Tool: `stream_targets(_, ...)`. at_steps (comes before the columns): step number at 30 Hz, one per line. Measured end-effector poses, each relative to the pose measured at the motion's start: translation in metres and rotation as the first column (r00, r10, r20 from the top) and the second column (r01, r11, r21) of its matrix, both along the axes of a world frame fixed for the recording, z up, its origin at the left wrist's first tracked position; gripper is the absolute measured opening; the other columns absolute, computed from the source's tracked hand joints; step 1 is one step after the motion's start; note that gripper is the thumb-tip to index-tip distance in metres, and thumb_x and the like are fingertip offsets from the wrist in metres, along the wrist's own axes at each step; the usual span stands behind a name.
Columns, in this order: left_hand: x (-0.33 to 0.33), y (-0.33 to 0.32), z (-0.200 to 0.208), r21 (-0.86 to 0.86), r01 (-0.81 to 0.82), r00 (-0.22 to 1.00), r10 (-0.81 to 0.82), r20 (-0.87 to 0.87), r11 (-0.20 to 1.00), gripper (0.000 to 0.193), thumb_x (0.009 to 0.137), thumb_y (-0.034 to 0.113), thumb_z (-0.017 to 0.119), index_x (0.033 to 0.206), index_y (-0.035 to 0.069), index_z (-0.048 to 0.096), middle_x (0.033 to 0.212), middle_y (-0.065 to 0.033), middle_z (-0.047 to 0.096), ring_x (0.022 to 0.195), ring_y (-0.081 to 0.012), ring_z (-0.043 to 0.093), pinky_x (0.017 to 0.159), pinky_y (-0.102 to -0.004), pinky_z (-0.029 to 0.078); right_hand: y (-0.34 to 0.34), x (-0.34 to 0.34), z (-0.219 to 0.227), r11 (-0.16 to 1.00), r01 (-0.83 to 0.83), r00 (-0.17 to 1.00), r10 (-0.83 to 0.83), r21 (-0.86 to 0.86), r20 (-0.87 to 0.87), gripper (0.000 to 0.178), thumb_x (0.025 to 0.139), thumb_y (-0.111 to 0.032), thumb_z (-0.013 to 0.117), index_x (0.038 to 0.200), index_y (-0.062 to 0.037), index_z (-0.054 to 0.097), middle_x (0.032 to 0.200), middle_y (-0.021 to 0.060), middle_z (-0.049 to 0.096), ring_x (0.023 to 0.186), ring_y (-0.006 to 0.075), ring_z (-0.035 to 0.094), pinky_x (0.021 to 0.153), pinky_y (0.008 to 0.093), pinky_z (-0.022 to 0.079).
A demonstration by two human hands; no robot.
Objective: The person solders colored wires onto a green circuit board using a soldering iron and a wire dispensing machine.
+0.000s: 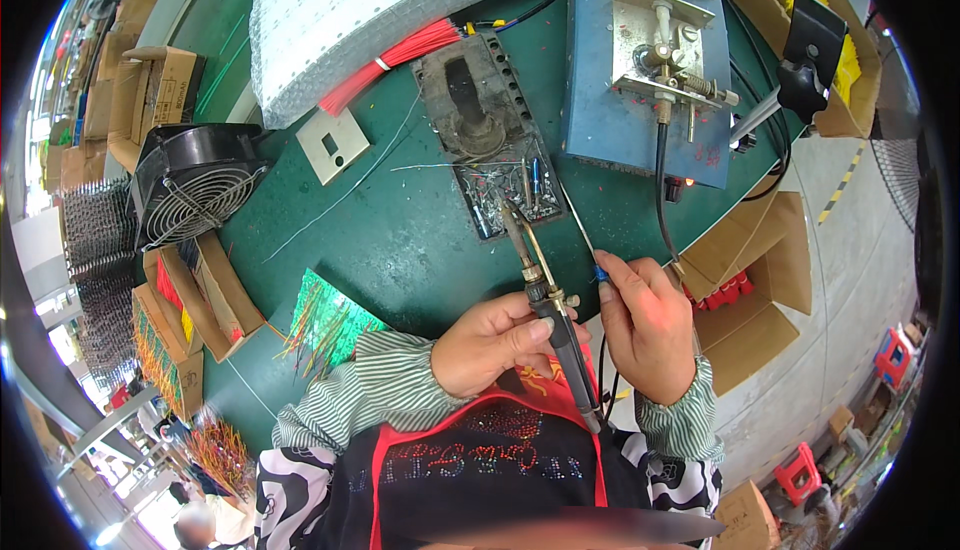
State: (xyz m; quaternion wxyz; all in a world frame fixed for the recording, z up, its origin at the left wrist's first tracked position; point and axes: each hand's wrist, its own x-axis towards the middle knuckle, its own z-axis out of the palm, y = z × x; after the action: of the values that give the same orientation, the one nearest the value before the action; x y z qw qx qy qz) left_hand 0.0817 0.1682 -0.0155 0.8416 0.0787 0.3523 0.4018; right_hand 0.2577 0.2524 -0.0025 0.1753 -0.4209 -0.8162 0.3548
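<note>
My left hand (485, 348) is closed around the black handle of a soldering iron (570, 355). The iron slants up, with a brass guide tube beside its tip, and its tip end lies over the near edge of a dark soldering stand (465, 100). Solder bits and small blue parts litter the stand's tray (510, 195). Pinched in my right hand (650, 335) is a thin metal rod with a blue end (580, 220), perhaps a small screwdriver; its far end points toward the tray. A black cable hangs between my hands.
A blue machine (600, 100) with a metal feed mechanism stands at the right. Bubble wrap (370, 10), a red wire bundle (390, 62) and a metal plate (333, 145) lie behind. At the left are a black fan (200, 185) and a green sheet (335, 315). Cardboard boxes (765, 260) flank the green table.
</note>
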Motion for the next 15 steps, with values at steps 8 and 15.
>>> stream_targets(8, -0.003, 0.002, 0.013, -0.059, 0.086, 0.995, -0.088, -0.039, 0.995, 0.031, 0.092, 0.017, 0.039, 0.118, 0.001, 0.039, 0.111, -0.0186, 0.052, 0.101, -0.0273, 0.055, 0.073, -0.0329, 0.051, -0.001, -0.001, -0.001, 1.000, 0.004, 1.000, -0.004, 0.007, -0.005, 0.027, 0.075, -0.002, 0.057, 0.101, -0.0006, 0.056, 0.076, 0.0119, 0.052, 0.055, 0.0257, 0.055, 0.048, 0.0336, 0.043)
stream_targets(15, 0.001, 0.003, 0.012, -0.069, 0.086, 0.996, -0.088, -0.030, 0.994, 0.035, 0.092, 0.024, 0.041, 0.120, 0.003, 0.040, 0.109, -0.0094, 0.053, 0.093, -0.0167, 0.057, 0.069, -0.0251, 0.050, -0.002, -0.002, -0.001, 1.000, 0.016, 1.000, -0.016, 0.007, -0.002, 0.026, 0.075, -0.003, 0.056, 0.102, -0.0013, 0.056, 0.075, 0.0118, 0.052, 0.055, 0.0256, 0.055, 0.047, 0.0335, 0.043)
